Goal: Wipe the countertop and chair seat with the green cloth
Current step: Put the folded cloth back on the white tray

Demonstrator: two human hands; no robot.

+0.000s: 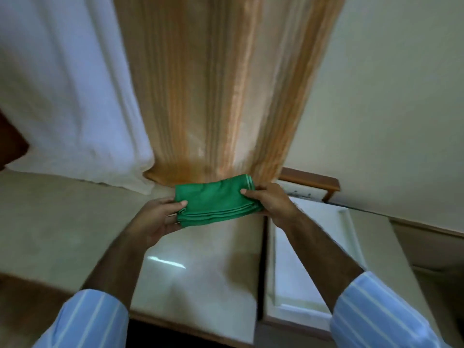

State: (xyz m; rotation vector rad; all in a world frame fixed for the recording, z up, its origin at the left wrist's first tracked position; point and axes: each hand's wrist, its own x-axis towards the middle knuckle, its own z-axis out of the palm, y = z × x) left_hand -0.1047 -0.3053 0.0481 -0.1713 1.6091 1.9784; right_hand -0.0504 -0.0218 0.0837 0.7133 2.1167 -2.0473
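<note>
both hands were out in front, above the pale glossy countertop [200,280]. the green cloth [216,200] was folded into a thick pad of several layers, with a pale stripe along its far right edge, and was held between the two hands, near the back of the counter. whether it rested on the surface or hung just over it could not be told.

left hand [155,217]: fingers curled under the cloth's left end, thumb pressed on top, closed on it.

right hand [270,199]: thumb on the cloth's upper right corner, fingers wrapped round the right end from behind, closed on it.

sleeves [376,315] were light blue with thin white stripes, pushed up the forearms.

behind the cloth an orange-tan curtain [218,96] hung down to the counter, its hem bunched on the surface; a white curtain [65,96] hung just left of it, also reaching the counter. to the right, a cream wall [401,96] and a wood-edged fixture [311,180]. picture was blurred, fine detail was lost.
</note>
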